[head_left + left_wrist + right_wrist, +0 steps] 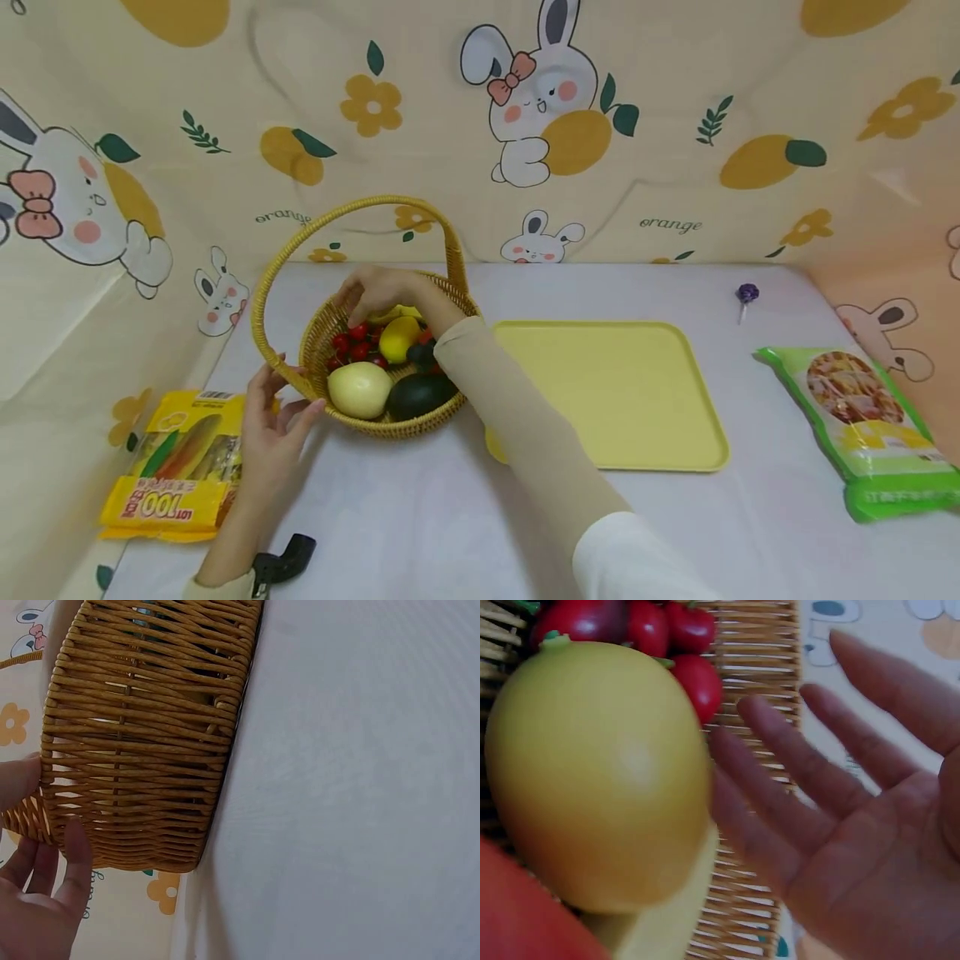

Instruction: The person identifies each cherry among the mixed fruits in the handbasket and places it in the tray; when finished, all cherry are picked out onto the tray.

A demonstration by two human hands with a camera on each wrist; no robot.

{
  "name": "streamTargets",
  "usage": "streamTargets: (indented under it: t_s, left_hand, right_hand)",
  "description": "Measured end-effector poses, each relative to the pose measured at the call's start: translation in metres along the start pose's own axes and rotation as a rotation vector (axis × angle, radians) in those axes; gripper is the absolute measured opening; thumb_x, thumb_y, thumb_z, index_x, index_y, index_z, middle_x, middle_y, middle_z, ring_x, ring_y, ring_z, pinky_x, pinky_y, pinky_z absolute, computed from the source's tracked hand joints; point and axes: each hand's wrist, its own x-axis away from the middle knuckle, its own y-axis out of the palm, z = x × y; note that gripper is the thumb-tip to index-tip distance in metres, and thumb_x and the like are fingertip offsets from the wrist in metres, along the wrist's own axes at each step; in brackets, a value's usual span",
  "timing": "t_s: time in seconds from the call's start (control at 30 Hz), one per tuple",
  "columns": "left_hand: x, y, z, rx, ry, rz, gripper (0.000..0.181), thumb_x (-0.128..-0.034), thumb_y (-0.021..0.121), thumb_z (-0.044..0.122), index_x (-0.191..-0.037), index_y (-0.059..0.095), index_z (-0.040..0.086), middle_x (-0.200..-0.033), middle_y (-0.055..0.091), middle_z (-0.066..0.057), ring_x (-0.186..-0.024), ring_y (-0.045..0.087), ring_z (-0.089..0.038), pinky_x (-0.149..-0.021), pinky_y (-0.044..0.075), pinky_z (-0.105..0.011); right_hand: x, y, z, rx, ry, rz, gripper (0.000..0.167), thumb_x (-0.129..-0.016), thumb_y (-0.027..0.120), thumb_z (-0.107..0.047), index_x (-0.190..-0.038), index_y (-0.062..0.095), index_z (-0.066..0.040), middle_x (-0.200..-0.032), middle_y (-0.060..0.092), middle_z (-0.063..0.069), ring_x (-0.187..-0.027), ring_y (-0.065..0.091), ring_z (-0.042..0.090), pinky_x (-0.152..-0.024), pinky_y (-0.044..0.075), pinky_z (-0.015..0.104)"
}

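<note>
A wicker basket [390, 429] with an arched handle stands at left on the white tabletop. My left hand [273, 433] holds its rim near the foot of the handle; in the left wrist view its fingers [75, 855] touch the woven side. Inside the basket are red cherries [360, 350], a yellow mango-shaped fruit [600, 772], a pale round fruit [360, 389] and a dark green oval fruit [420, 396]. Over the basket's far side is my right hand [393, 287]. Its fingers are extended in the right wrist view, beside the yellow fruit, holding nothing.
Right of the basket lies a yellow tray [622, 400], partly behind my right forearm. A purple lollipop [747, 293] and a green food bag [870, 425] lie farther right. A yellow snack packet [180, 467] is beside my left hand. Patterned cloth walls surround the table.
</note>
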Motion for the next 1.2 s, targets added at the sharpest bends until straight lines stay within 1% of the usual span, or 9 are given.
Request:
streamTargets:
  t_s: [0.07,0.17,0.3,0.43,0.6,0.8,0.9,1.03,1.2]
  left_hand:
    - [-0.001,0.002,-0.001,-0.021,0.001,-0.008,0.076,-0.0870,0.063,-0.019,-0.152,0.036,0.010,-0.140,0.040,-0.025,-0.127,0.042,-0.029,-0.095,0.051,-0.019]
    - [-0.001,0.004,-0.001,-0.021,0.007,-0.015,0.075,-0.0872,0.063,-0.018,-0.152,0.036,0.010,-0.141,0.041,-0.025,-0.127,0.042,-0.030,-0.095,0.051,-0.019]
    - [-0.003,0.007,0.000,-0.016,0.012,-0.028,0.075,-0.0876,0.062,-0.018,-0.152,0.036,0.010,-0.140,0.041,-0.025,-0.127,0.042,-0.030,-0.095,0.051,-0.019]
    - [-0.002,0.009,0.002,-0.020,-0.001,-0.027,0.076,-0.0877,0.062,-0.018,-0.152,0.035,0.010,-0.138,0.042,-0.026,-0.126,0.042,-0.030,-0.095,0.051,-0.019]
    - [-0.002,0.010,0.004,-0.030,0.011,-0.016,0.076,-0.0870,0.060,-0.021,-0.152,0.034,0.007,-0.136,0.041,-0.030,-0.125,0.041,-0.030,-0.096,0.050,-0.018]
    - [-0.002,0.009,0.002,-0.024,0.024,-0.017,0.076,-0.0865,0.061,-0.022,-0.152,0.035,0.007,-0.137,0.041,-0.028,-0.125,0.042,-0.030,-0.095,0.050,-0.018]
    - [-0.001,0.007,0.001,-0.017,0.032,-0.019,0.076,-0.0869,0.061,-0.020,-0.152,0.035,0.008,-0.137,0.041,-0.027,-0.125,0.042,-0.028,-0.094,0.051,-0.018]
    - [0.000,0.004,-0.001,-0.026,0.045,-0.025,0.076,-0.0873,0.061,-0.020,-0.153,0.033,0.008,-0.138,0.040,-0.026,-0.124,0.044,-0.027,-0.094,0.051,-0.018]
    - [0.002,0.000,-0.002,-0.007,0.048,-0.007,0.078,-0.0858,0.062,-0.021,-0.153,0.034,0.007,-0.138,0.040,-0.026,-0.125,0.043,-0.027,-0.094,0.051,-0.017]
  right_hand:
    - [-0.003,0.003,0.004,-0.037,0.036,0.023,0.045,-0.090,0.070,0.001,-0.134,0.059,0.001,-0.110,0.068,0.015,-0.055,0.042,0.008,-0.055,0.040,0.025]
    - [-0.005,0.007,0.008,-0.064,0.080,0.063,0.043,-0.090,0.069,0.003,-0.132,0.060,0.000,-0.108,0.068,0.014,-0.048,0.034,0.010,-0.052,0.035,0.027]
    - [-0.006,0.012,0.012,-0.019,0.076,0.094,0.041,-0.089,0.070,0.004,-0.129,0.063,0.001,-0.106,0.068,0.014,-0.062,0.051,0.016,-0.064,0.050,0.032]
    - [-0.006,0.014,0.015,-0.002,0.073,0.059,0.040,-0.088,0.070,0.005,-0.128,0.063,0.001,-0.104,0.067,0.013,-0.081,0.062,0.023,-0.075,0.058,0.036]
    - [-0.011,0.016,0.018,0.041,0.023,0.010,0.039,-0.087,0.071,0.007,-0.125,0.065,0.000,-0.109,0.067,0.012,-0.086,0.061,0.017,-0.069,0.055,0.026]
    - [-0.013,0.018,0.022,0.081,-0.009,-0.035,0.031,-0.084,0.074,0.006,-0.114,0.069,0.000,-0.099,0.064,0.009,-0.076,0.055,0.014,-0.062,0.051,0.022]
    - [-0.012,0.018,0.021,0.066,-0.041,-0.035,0.028,-0.084,0.076,0.004,-0.112,0.070,-0.001,-0.098,0.063,0.007,-0.078,0.054,0.014,-0.065,0.051,0.022]
    - [-0.004,0.013,0.014,0.035,-0.123,-0.033,0.030,-0.085,0.077,-0.001,-0.115,0.070,-0.003,-0.106,0.066,0.002,-0.094,0.058,0.014,-0.078,0.053,0.021]
    - [0.032,0.000,0.002,-0.006,-0.281,-0.046,0.036,-0.085,0.078,-0.006,-0.119,0.069,-0.001,-0.113,0.069,0.003,-0.101,0.063,0.019,-0.088,0.054,0.026]
